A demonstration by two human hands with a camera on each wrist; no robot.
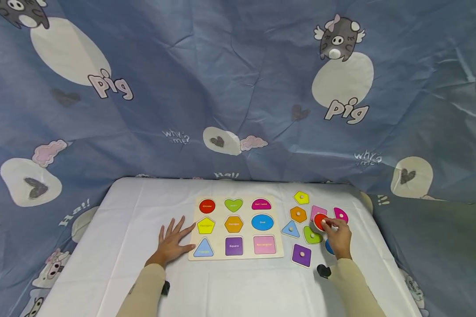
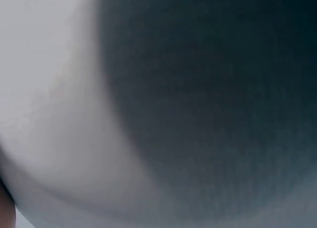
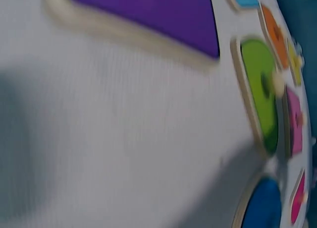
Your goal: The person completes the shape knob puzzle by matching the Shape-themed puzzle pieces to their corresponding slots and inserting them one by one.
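Note:
My right hand [image 1: 339, 237] pinches the knob of a red circular puzzle piece [image 1: 318, 221] over the right-hand group of pieces. Just under it lie the pink piece [image 1: 316, 211] and the green heart piece [image 1: 311, 236]; the blue piece [image 1: 329, 247] is partly hidden by the hand. On the left, my left hand [image 1: 172, 245] has its fingers spread, with index finger and thumb at the left edge of the wooden puzzle board [image 1: 218, 256]. Printed coloured shapes with names cover the board. The left wrist view shows only blurred pale and dark surfaces.
Around the red piece lie a yellow pentagon [image 1: 301, 197], an orange hexagon [image 1: 298, 214], a blue triangle [image 1: 291, 229], a purple square [image 1: 302, 255] and a magenta half round [image 1: 341, 215]. A white cloth covers the table [image 1: 238, 290]. Behind hangs a blue patterned curtain [image 1: 238, 88].

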